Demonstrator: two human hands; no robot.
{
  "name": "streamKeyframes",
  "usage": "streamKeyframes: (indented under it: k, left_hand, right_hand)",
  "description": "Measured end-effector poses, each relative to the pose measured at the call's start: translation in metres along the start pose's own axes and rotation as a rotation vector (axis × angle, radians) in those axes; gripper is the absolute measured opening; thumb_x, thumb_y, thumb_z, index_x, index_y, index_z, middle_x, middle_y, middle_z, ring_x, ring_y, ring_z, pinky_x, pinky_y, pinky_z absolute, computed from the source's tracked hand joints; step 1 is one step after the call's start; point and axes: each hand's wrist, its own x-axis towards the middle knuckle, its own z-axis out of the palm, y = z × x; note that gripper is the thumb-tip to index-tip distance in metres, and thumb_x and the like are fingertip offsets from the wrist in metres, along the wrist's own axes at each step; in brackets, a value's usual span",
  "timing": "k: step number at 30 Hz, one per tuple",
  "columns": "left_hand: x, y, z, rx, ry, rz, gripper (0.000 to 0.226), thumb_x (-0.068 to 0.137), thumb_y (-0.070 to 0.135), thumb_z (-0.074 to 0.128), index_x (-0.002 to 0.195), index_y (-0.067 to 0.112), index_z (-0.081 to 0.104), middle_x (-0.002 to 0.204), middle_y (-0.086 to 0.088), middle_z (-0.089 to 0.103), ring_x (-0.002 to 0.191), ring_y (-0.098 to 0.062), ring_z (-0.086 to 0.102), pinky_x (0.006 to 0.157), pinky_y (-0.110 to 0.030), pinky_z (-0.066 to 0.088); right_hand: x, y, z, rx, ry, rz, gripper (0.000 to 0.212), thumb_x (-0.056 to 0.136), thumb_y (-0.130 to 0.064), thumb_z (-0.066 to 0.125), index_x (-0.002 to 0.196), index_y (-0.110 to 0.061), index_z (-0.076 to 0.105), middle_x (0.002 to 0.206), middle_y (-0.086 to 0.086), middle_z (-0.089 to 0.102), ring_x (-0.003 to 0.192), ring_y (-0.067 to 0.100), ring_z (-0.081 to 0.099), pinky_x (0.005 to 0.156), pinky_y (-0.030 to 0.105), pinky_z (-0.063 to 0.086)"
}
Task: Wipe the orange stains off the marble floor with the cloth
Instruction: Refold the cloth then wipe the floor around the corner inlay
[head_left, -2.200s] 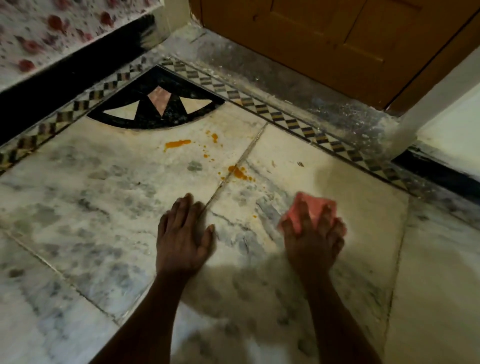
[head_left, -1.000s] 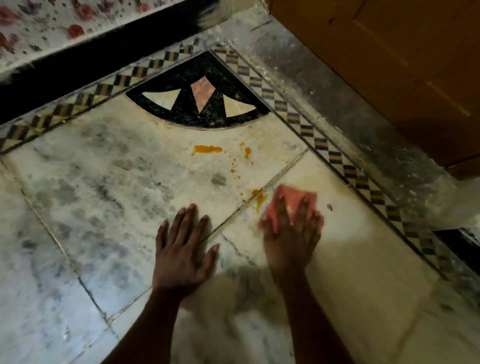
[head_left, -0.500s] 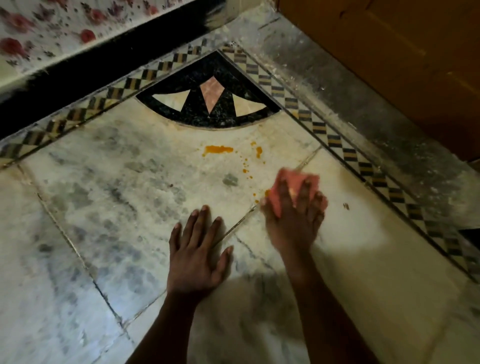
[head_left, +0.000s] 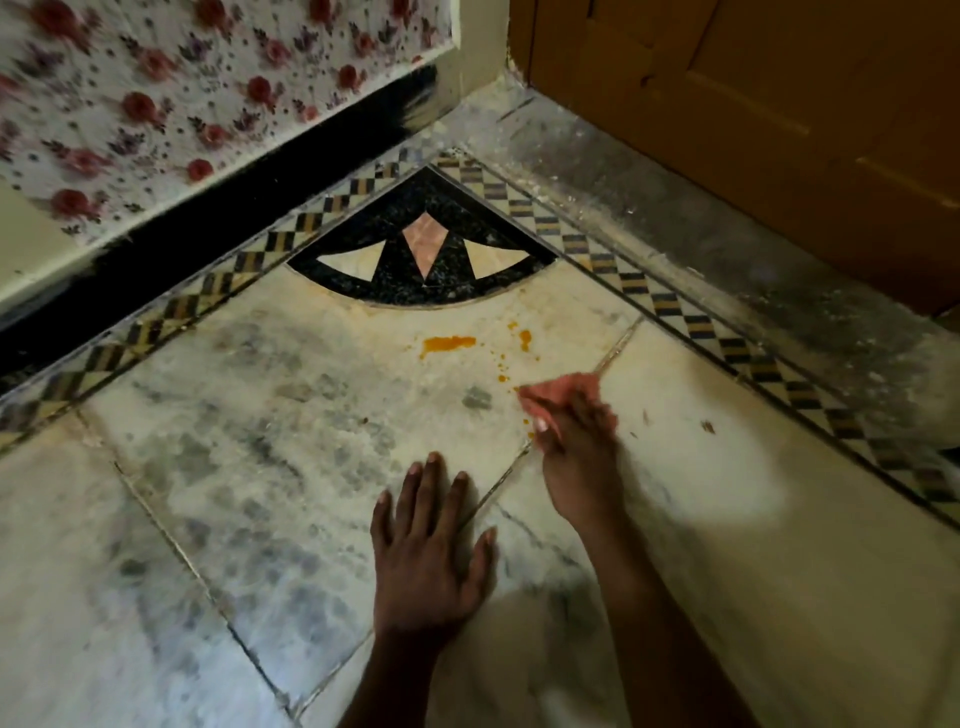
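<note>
My right hand (head_left: 576, 447) grips a pink cloth (head_left: 558, 391) and presses it on the marble floor (head_left: 291, 415) beside a tile joint. Just beyond the cloth lie orange stains: an elongated smear (head_left: 448, 343), a smaller blob (head_left: 525, 338) and a trail of small drops (head_left: 503, 369) running down to the cloth's edge. My left hand (head_left: 428, 551) rests flat on the floor with fingers spread, nearer to me and left of the right hand. It holds nothing.
A black fan-shaped inlay (head_left: 423, 260) fills the floor corner, framed by a checkered border (head_left: 675, 306). A floral cloth (head_left: 156, 104) hangs over a dark base at the left. A wooden door (head_left: 753, 130) stands at the back right behind a dusty grey sill (head_left: 701, 234).
My right hand has swept the cloth left and forward across the tile joint, over the stain that lay beside the joint. The left hand has stayed flat on the floor.
</note>
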Motion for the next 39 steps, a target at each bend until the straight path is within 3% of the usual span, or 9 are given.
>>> streamKeyframes:
  k: [2, 4, 7, 12, 18, 21, 27, 34, 39]
  left_hand:
    - [0.001, 0.0, 0.0, -0.007, 0.002, -0.001, 0.075, 0.092, 0.057, 0.061, 0.158, 0.025, 0.048, 0.175, -0.006, 0.026, 0.161, -0.028, 0.026, 0.126, -0.059, 0.024]
    - [0.0, -0.001, 0.0, -0.015, 0.007, -0.005, 0.074, 0.093, 0.058, 0.058, 0.158, 0.024, 0.049, 0.175, -0.006, 0.027, 0.161, -0.028, 0.027, 0.125, -0.06, 0.025]
    - [0.0, 0.001, -0.001, -0.032, 0.007, -0.01, 0.073, 0.093, 0.059, 0.055, 0.158, 0.024, 0.049, 0.175, -0.006, 0.027, 0.162, -0.027, 0.026, 0.126, -0.059, 0.023]
    - [0.0, 0.0, -0.001, -0.025, 0.001, -0.015, 0.073, 0.093, 0.059, 0.056, 0.158, 0.024, 0.049, 0.175, -0.006, 0.026, 0.162, -0.027, 0.026, 0.126, -0.058, 0.022]
    - [0.0, -0.001, 0.002, -0.026, 0.035, -0.013, 0.073, 0.094, 0.059, 0.055, 0.157, 0.023, 0.05, 0.174, -0.006, 0.028, 0.161, -0.027, 0.028, 0.124, -0.06, 0.026]
    - [0.002, -0.002, 0.002, -0.028, 0.039, -0.004, 0.072, 0.095, 0.059, 0.053, 0.157, 0.023, 0.05, 0.174, -0.007, 0.029, 0.161, -0.028, 0.028, 0.124, -0.061, 0.027]
    - [0.002, -0.001, -0.001, -0.026, 0.002, -0.012, 0.073, 0.094, 0.06, 0.052, 0.157, 0.024, 0.05, 0.174, -0.006, 0.027, 0.161, -0.028, 0.028, 0.125, -0.06, 0.027]
    - [0.003, -0.001, 0.0, -0.021, -0.005, -0.024, 0.073, 0.094, 0.06, 0.055, 0.158, 0.025, 0.049, 0.175, -0.006, 0.026, 0.161, -0.027, 0.027, 0.124, -0.061, 0.028]
    - [0.003, 0.0, -0.004, -0.006, 0.007, -0.022, 0.073, 0.092, 0.058, 0.061, 0.155, 0.024, 0.052, 0.173, -0.007, 0.03, 0.16, -0.028, 0.029, 0.122, -0.061, 0.03]
  right_hand:
    - [-0.018, -0.01, -0.023, 0.481, 0.051, 0.08, 0.038, 0.107, -0.049, 0.043, 0.125, -0.035, 0.073, 0.136, 0.006, 0.071, 0.116, 0.02, 0.069, 0.099, 0.043, 0.057]
    - [-0.023, -0.013, -0.054, 0.779, 0.039, 0.289, 0.031, 0.108, -0.046, 0.053, 0.109, -0.026, 0.076, 0.107, 0.018, 0.078, 0.083, 0.035, 0.075, 0.072, 0.048, 0.062]
    - [-0.024, 0.01, -0.084, 0.74, 0.02, 0.412, 0.043, 0.102, -0.057, 0.056, 0.123, -0.022, 0.074, 0.121, 0.012, 0.077, 0.104, 0.035, 0.075, 0.089, 0.048, 0.061]
    - [-0.039, 0.053, -0.09, -0.095, 0.431, 0.344, 0.054, 0.106, -0.052, 0.047, 0.134, -0.01, 0.065, 0.132, 0.024, 0.065, 0.122, 0.045, 0.058, 0.103, 0.051, 0.049]
    - [-0.05, 0.031, 0.004, -0.398, 0.131, 0.174, 0.069, 0.099, -0.074, 0.026, 0.162, -0.046, 0.026, 0.177, 0.008, 0.01, 0.162, 0.039, 0.011, 0.125, 0.065, 0.012]
    - [0.009, 0.006, 0.016, -0.433, 0.093, 0.256, 0.076, 0.095, -0.083, 0.013, 0.164, -0.052, 0.004, 0.177, 0.006, -0.011, 0.161, 0.041, -0.014, 0.124, 0.072, -0.002]
    - [-0.027, 0.004, 0.013, -0.577, -0.103, -0.118, 0.07, 0.094, -0.083, 0.022, 0.158, -0.065, -0.003, 0.177, -0.001, -0.016, 0.161, 0.038, -0.018, 0.127, 0.066, 0.0]
    - [0.046, 0.037, -0.028, -0.423, 0.114, 0.37, 0.084, 0.088, -0.091, 0.015, 0.163, -0.054, 0.0, 0.177, 0.009, -0.011, 0.158, 0.051, -0.012, 0.121, 0.077, 0.005]
    - [0.047, -0.013, 0.017, -0.545, -0.069, -0.049, 0.076, 0.09, -0.091, 0.019, 0.157, -0.065, -0.007, 0.176, -0.002, -0.018, 0.16, 0.044, -0.017, 0.123, 0.073, -0.003]
